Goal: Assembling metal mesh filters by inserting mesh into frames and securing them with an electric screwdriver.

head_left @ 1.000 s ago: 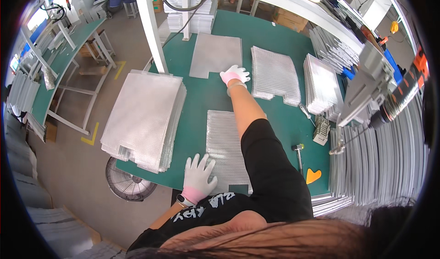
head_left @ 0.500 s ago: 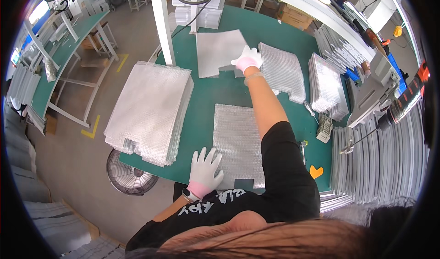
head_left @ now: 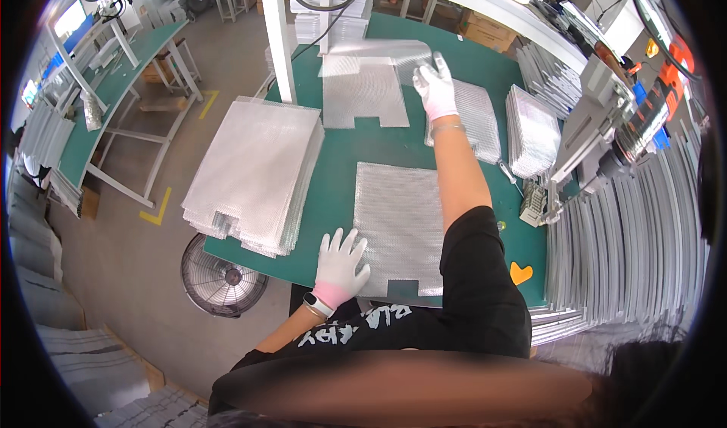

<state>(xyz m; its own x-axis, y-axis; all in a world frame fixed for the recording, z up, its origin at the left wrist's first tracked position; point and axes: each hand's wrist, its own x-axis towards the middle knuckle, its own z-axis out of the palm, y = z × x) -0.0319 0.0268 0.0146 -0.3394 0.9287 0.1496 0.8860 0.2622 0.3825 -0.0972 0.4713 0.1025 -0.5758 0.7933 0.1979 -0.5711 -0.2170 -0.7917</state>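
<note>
My left hand (head_left: 338, 264), in a white glove with a pink cuff, lies flat with spread fingers on the near left corner of a silvery mesh sheet (head_left: 400, 227) on the green table (head_left: 333, 178). My right hand (head_left: 435, 86), also gloved, reaches far across the table. It grips the right edge of another silvery mesh sheet (head_left: 363, 87) whose far part is lifted and curled off the table.
A thick stack of mesh sheets (head_left: 254, 172) hangs over the table's left edge. Two smaller stacks (head_left: 477, 121) (head_left: 534, 129) lie to the right. A white post (head_left: 276, 34) stands at the back. A floor fan (head_left: 221, 277) sits below. Grey panels (head_left: 628, 246) line the right.
My right hand has moved farther across the table and lifted the far sheet's edge. The left hand stays flat on the near sheet.
</note>
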